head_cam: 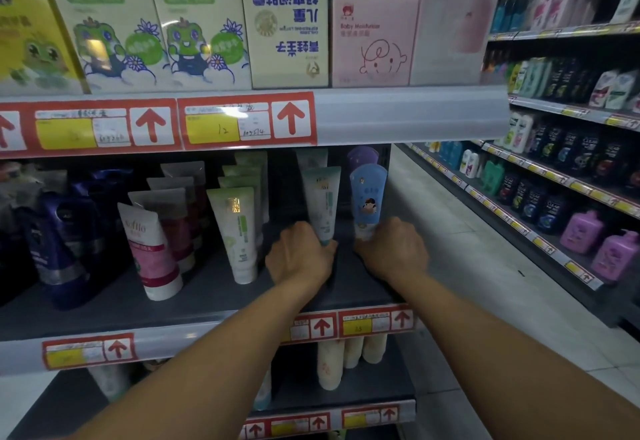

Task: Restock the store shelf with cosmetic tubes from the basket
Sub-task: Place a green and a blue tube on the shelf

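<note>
Gripping a white-green tube [322, 204] at its base, the left hand [299, 256] stands it on the shelf [194, 297]; the right hand [393, 249] seemingly pinches a blue tube [367, 199] just beside it, both upright.

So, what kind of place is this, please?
Most likely a shop's personal-care aisle: shelves carry price labels with red arrows, rows of tubes stand on them, and bottles line the next aisle.
</note>
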The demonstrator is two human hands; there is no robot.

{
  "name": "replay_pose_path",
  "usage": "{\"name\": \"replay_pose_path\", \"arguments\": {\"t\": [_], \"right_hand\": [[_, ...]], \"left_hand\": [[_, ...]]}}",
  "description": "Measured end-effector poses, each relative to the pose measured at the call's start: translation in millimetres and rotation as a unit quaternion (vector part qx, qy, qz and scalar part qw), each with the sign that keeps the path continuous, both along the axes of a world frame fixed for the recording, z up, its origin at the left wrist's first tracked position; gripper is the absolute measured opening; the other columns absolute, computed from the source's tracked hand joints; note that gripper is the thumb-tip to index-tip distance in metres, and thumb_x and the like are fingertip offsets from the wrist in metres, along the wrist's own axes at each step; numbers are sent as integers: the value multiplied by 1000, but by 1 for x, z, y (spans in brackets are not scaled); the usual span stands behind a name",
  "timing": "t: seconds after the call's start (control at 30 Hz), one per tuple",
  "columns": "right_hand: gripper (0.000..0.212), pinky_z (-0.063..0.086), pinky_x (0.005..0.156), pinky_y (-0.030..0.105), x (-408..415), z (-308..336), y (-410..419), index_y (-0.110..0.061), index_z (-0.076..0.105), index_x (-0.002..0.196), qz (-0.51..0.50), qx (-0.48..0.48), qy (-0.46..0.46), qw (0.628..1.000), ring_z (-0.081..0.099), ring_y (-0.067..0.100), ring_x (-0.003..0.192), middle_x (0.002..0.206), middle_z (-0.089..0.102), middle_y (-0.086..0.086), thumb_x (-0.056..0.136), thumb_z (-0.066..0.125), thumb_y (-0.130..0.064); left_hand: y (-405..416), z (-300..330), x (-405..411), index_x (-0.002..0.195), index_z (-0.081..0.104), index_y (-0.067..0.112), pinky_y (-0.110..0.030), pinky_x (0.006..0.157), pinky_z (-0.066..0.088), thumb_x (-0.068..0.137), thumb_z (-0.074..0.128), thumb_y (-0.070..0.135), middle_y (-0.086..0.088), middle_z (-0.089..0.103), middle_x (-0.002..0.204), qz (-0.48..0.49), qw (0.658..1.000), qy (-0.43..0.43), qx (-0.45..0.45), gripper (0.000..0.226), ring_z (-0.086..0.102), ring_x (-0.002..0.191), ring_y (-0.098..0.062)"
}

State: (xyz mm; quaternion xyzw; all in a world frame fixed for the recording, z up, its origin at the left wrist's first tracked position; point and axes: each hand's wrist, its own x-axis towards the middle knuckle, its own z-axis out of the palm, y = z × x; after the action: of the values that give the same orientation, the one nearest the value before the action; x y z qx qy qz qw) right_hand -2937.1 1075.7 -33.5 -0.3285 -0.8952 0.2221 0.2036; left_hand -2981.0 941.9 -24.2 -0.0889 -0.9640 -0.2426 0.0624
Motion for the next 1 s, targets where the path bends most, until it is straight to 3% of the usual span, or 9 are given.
{"name": "replay_pose_path", "arguments": {"t": [0.5,1.0], "right_hand": [[41,61,78,44,-28,-6,15,-14,71,113,5,-4,14,1000,70,30,89,102,73,10,87,73,-46],[47,59,81,43,-32,-15,21,-15,71,117,20,25,-1,999,68,29,92,104,73,10,92,65,-54]], "left_hand": [[13,-8,-26,115,65,14,-37,74,50,94,64,60,-10,70,118,7,999,22,-29,51,69,106,-31],[13,-12,-27,119,65,14,-34,69,47,98,56,61,-10,70,118,-3,999,18,-46,52,69,105,-30]]}}
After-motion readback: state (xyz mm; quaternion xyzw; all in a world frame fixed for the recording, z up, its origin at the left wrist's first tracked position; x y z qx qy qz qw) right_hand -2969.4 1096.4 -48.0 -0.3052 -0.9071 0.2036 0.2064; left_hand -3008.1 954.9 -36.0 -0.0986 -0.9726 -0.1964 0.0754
